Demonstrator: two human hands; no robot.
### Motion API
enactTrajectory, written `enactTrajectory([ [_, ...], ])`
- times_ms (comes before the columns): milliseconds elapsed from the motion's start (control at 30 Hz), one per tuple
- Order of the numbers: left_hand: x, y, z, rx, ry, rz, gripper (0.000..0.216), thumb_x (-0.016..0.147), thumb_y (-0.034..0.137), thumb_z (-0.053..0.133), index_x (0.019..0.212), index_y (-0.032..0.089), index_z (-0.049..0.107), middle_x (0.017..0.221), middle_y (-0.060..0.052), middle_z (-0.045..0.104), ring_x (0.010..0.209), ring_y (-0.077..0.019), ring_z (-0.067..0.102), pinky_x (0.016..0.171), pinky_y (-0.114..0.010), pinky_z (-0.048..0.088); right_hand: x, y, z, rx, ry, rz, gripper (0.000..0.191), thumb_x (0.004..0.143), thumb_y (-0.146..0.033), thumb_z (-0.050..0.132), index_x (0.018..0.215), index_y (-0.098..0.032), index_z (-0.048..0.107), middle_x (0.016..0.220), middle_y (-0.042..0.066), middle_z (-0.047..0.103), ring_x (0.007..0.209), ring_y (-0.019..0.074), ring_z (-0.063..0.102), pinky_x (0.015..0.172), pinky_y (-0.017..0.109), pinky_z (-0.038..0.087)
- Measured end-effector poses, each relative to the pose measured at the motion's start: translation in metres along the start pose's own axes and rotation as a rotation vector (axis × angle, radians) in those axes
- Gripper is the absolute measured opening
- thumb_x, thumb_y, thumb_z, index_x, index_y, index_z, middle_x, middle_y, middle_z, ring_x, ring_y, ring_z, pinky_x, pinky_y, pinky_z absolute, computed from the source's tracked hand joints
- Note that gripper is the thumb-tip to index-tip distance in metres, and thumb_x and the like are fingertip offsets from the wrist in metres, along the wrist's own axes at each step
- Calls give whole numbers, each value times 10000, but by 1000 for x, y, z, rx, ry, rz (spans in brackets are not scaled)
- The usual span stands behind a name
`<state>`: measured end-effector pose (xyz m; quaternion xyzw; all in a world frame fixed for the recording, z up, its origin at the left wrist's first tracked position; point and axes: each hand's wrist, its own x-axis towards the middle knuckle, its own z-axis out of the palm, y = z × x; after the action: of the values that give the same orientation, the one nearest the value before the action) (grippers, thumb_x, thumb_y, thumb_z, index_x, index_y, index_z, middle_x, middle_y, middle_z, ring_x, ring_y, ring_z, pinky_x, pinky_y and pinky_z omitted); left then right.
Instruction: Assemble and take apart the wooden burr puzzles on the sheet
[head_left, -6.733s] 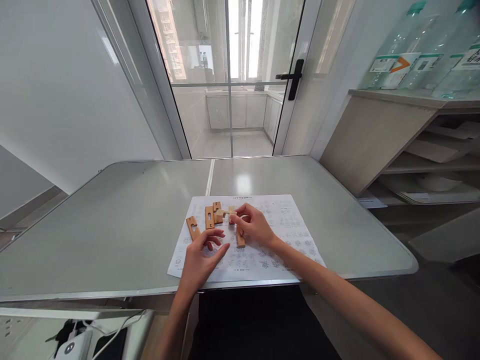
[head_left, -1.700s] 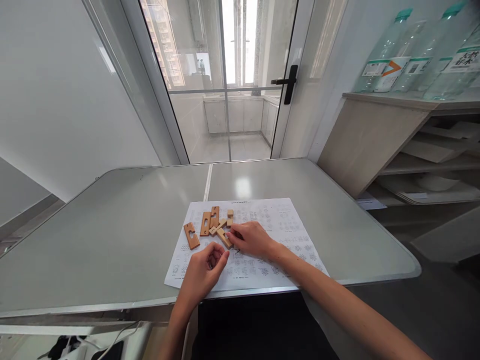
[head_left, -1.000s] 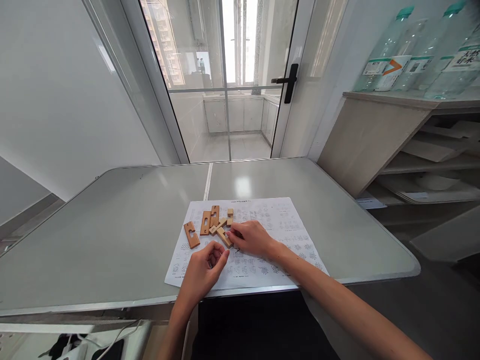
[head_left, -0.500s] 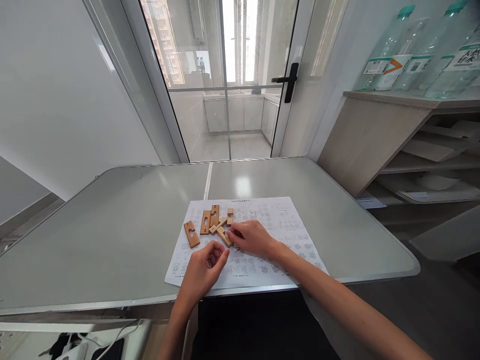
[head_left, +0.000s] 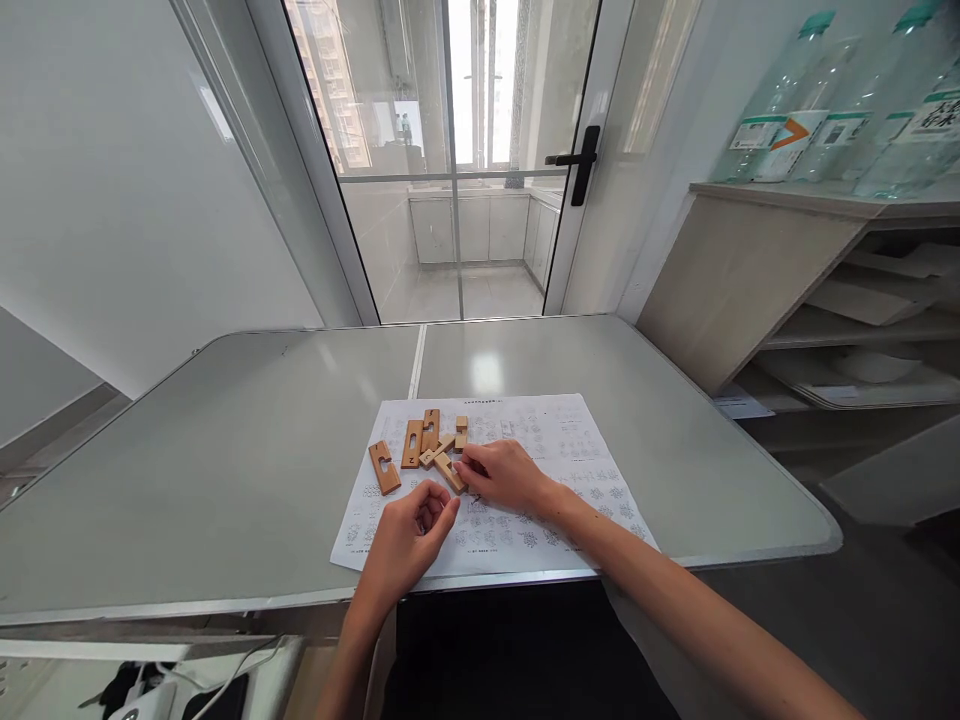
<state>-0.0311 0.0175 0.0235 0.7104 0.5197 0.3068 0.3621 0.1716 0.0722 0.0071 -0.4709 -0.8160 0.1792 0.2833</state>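
Observation:
Several flat notched wooden puzzle pieces lie on a printed paper sheet (head_left: pixel 570 450) on the grey table (head_left: pixel 225 470). My right hand (head_left: pixel 504 474) rests on the sheet, its fingertips pinching the near end of one slanted wooden piece (head_left: pixel 449 470). A pale piece (head_left: pixel 436 451) leans across it. Two darker pieces (head_left: pixel 420 438) lie side by side behind, one lone piece (head_left: pixel 384 467) sits to the left, and a small piece (head_left: pixel 460 432) lies behind the hand. My left hand (head_left: pixel 409 535) rests on the sheet's near edge, fingers curled loosely, holding nothing that I can see.
A glass door with a black handle (head_left: pixel 576 160) stands behind the table. A wooden shelf unit (head_left: pixel 810 290) at the right carries large water bottles (head_left: pixel 795 100) on top. Cables and a device (head_left: pixel 150 695) lie below the table's near left edge.
Since 6.7 s ago my right hand has set its piece down slanted among the others and my left hand's fingers have curled in. Over the last second both hands stay still.

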Motion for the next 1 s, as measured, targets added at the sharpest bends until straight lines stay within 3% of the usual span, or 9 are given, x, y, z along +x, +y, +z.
enactTrajectory([
  [433, 0, -2, 1, -27, 37, 13, 344, 971, 536, 613, 856, 212, 616, 716, 21, 575, 654, -149, 534, 607, -253, 428, 0, 6, 5, 2, 26, -36, 336, 1032, -261, 588, 719, -199, 481, 618, -48, 562, 543, 93, 432, 574, 238, 274],
  [533, 0, -3, 1, -38, 129, 3, 349, 951, 554, 627, 866, 216, 624, 719, 21, 591, 629, -148, 529, 591, -260, 427, 0, 5, 5, 3, 26, -38, 342, 1038, -275, 582, 718, -198, 490, 620, -43, 571, 540, 95, 432, 575, 243, 273],
  [633, 2, -4, -1, -20, 319, -50, 359, 938, 577, 623, 895, 221, 640, 758, 9, 628, 643, -160, 545, 629, -282, 455, 0, 5, 4, 3, 22, -37, 350, 1044, -285, 577, 714, -196, 503, 613, -41, 566, 533, 96, 425, 574, 247, 272],
  [800, 6, -12, -4, 119, 641, -67, 316, 921, 531, 620, 997, 225, 637, 1028, -64, 684, 965, -261, 613, 914, -413, 515, 1, 4, 2, 6, 11, -32, 357, 1049, -277, 572, 710, -196, 494, 603, -47, 544, 520, 91, 407, 566, 252, 260],
  [1000, 10, -22, -3, 262, 701, -52, 343, 902, 418, 625, 1177, 213, 601, 1388, -145, 581, 1367, -358, 486, 1188, -600, 352, 1, 3, 3, 1, 8, -32, 361, 1050, -273, 575, 710, -196, 482, 598, -51, 532, 515, 87, 397, 554, 251, 246],
])
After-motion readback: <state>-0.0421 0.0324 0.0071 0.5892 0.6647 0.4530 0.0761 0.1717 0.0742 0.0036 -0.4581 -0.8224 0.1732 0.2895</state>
